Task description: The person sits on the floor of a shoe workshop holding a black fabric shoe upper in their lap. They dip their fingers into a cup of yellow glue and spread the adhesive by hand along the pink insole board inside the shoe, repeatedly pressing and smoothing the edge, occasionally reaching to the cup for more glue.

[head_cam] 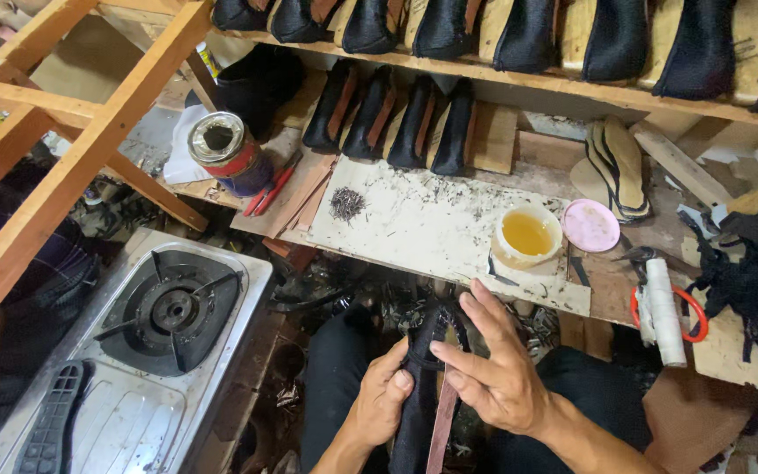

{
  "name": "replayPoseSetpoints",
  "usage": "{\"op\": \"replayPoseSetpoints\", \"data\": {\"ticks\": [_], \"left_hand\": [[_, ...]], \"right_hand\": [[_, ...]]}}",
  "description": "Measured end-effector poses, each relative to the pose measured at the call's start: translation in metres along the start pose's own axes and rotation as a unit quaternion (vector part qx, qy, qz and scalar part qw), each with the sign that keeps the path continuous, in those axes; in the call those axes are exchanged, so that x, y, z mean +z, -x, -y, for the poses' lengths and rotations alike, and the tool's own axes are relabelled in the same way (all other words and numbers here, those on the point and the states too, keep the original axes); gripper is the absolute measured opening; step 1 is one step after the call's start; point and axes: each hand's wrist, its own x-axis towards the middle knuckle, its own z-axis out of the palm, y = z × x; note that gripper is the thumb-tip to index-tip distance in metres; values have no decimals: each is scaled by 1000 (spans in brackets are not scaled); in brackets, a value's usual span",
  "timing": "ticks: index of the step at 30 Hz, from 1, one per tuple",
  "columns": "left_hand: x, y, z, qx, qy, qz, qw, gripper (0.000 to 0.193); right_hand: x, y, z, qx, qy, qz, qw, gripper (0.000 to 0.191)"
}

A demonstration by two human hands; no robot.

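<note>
Low in the view, over the person's dark-trousered lap, the hands work together on a black fabric shoe upper mounted on a wooden last (420,386). The left hand (382,399) is wrapped around its left side, thumb pressed on the black cloth. The right hand (493,364) lies on the other side with fingers spread and loosely bent, fingertips touching the upper's top edge; whether it truly grips is hard to tell from this angle.

To the left sits a steel single-burner gas stove (146,351) with a black shoe sole (56,421) lying on its flat front part.

Just beyond the hands, the worn, paint-stained wooden counter (414,224) carries a small pile of dark tacks (346,204), a round plastic tub of yellow glue (527,235), its pink lid (590,225) just beside it, and a white roll (664,309) lying on red-handled scissors (693,314).

Farther back stand a red and blue tin can (225,154), a row of black uppers on lasts (396,123), and tan insoles (620,167). A wooden shelf (572,83) above holds more black shoes.
</note>
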Motion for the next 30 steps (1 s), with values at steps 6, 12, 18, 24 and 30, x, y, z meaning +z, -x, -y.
{"op": "replayPoseSetpoints", "data": {"ticks": [6, 12, 18, 24, 30], "left_hand": [[0, 1, 2, 2, 8, 17, 1000, 80], [-1, 1, -3, 4, 15, 17, 1000, 83], [-2, 3, -10, 47, -50, 37, 997, 89], [0, 2, -13, 37, -42, 28, 998, 89], [-2, 2, -8, 24, -50, 24, 998, 89]], "right_hand": [[2, 0, 2, 31, 37, -20, 999, 32], [4, 0, 18, -31, 41, 3, 999, 28], [-9, -8, 11, 88, 2, -23, 996, 29], [-15, -14, 15, 91, 14, -27, 995, 29], [-20, -25, 12, -14, 167, -20, 986, 28]]}}
